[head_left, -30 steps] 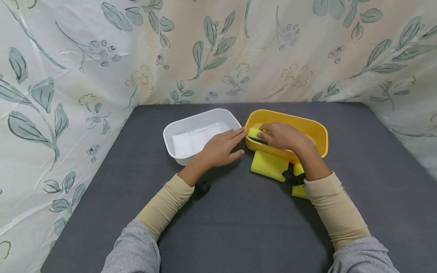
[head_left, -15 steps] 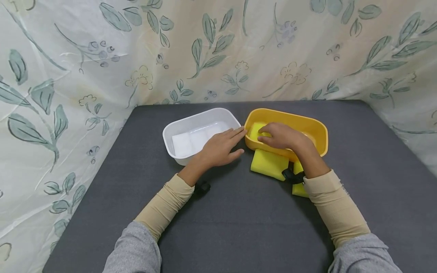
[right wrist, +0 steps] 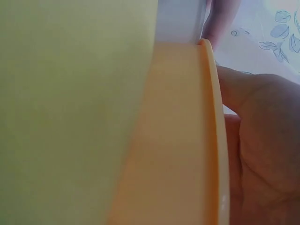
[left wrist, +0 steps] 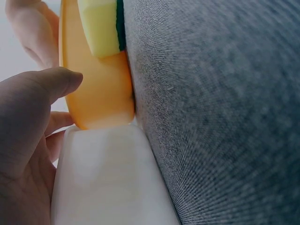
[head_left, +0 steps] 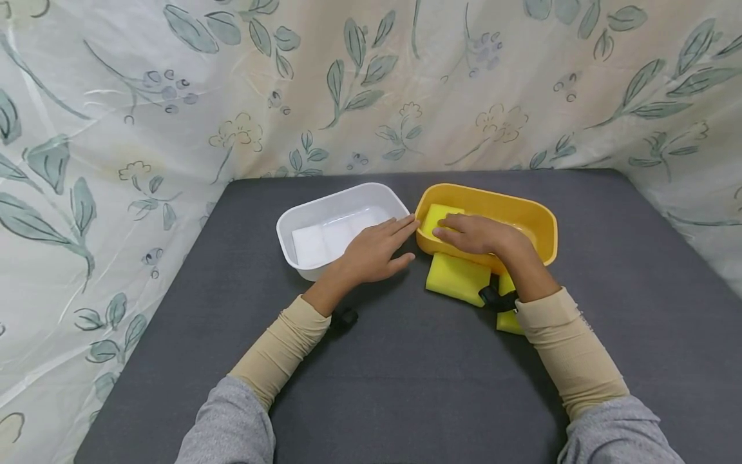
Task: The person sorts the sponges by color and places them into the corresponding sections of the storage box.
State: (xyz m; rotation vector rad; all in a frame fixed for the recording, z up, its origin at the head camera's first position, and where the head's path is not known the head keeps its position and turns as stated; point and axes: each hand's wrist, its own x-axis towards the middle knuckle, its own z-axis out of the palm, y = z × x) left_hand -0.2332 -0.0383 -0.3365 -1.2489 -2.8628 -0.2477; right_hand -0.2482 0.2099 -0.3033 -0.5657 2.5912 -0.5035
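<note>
My left hand [head_left: 373, 251] lies with straight fingers over the right end of a white tub [head_left: 286, 241]. Its fingertips reach the left rim of a yellow tub [head_left: 545, 238]. Inside the yellow tub, at its left end, a yellow sponge [head_left: 442, 212] lies flat with its yellow face up. The fingers of my right hand [head_left: 475, 233] rest at that sponge, loosely extended; their tips are partly hidden. White block-like pieces [head_left: 309, 246] lie in the white tub. In front of the yellow tub is another yellow sponge [head_left: 458, 277], with a dark green layer visible in the left wrist view.
A further yellow piece [head_left: 509, 322] lies partly hidden beneath my right wrist and its black strap [head_left: 495, 299]. Both tubs stand close together near the back of a dark grey cloth-covered table [head_left: 406, 374]. A leaf-patterned curtain [head_left: 371, 84] hangs behind.
The sponge in the yellow tub has gone from tilted in my right hand's grip, dark side showing, to lying flat. My right fingers have loosened and straightened over it. The left hand stays put.
</note>
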